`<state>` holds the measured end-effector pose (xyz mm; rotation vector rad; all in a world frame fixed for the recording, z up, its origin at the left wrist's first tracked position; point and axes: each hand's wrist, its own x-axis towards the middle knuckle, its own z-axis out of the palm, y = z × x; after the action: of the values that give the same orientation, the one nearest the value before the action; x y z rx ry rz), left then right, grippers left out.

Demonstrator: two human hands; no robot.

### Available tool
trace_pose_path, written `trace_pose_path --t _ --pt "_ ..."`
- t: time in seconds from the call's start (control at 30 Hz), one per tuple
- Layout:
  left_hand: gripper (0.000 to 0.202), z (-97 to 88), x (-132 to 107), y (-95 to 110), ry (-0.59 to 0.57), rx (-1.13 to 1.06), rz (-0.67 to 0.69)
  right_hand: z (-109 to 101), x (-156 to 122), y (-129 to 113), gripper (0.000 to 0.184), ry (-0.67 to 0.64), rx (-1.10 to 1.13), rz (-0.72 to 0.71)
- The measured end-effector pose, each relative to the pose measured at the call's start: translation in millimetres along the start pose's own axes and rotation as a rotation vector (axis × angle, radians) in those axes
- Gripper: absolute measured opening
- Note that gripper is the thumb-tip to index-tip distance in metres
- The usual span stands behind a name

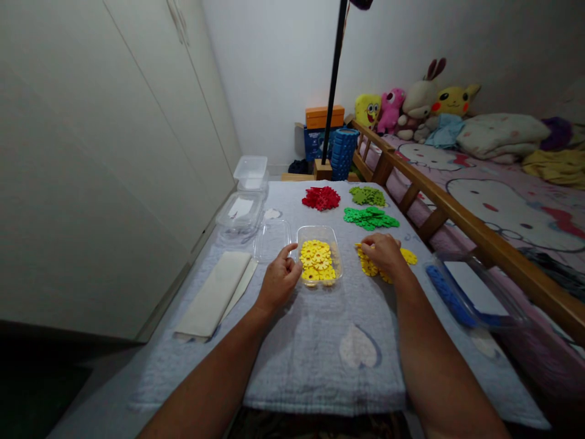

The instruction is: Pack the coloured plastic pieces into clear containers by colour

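A clear plastic container [339, 256] partly filled with yellow flower-shaped plastic discs [316, 259] stands in the middle of the table. My left hand [280, 277] is at its left wall, thumb and index finger against the side and rim, the other fingers curled. To the right, my right hand [382, 251] is over a loose pile of yellow discs [369, 267]. Its fingers pinch a yellow disc [359, 245], whose edge shows at the fingertips. The hand and wrist hide part of that pile.
Behind lie piles of red pieces [321, 198], light green pieces [367, 196] and green pieces [371, 217]. A clear lid [273, 241], folded cloth [214, 296] and stacked containers [240, 210] are left. A lidded box with blue pieces [475, 292] sits right, beside the wooden bed rail [425, 183].
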<state>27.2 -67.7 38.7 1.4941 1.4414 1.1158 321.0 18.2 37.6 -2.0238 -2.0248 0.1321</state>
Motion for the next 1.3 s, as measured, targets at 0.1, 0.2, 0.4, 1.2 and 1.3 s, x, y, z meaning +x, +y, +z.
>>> trace_pose_path --t 0.1,0.2,0.4,1.2,1.3 --pt "0.056 0.0 0 0 -0.004 0.004 0.001 0 -1 -1 0.025 -0.024 0.003 -0.036" --pt "0.057 0.4 0 -1 -0.006 -0.004 -0.001 -3 -1 -1 0.028 0.037 0.030 -0.015" --pt "0.058 0.7 1 -3 0.007 -0.010 -0.013 -11 -2 -13 0.030 0.226 0.505 -0.075" --pt "0.057 0.4 0 -1 -0.005 0.005 0.010 -21 -9 -7 0.028 0.099 0.038 0.029" --pt "0.057 0.5 0 -2 0.001 0.012 0.007 -11 -16 -3 0.034 -0.036 -0.084 -0.005"
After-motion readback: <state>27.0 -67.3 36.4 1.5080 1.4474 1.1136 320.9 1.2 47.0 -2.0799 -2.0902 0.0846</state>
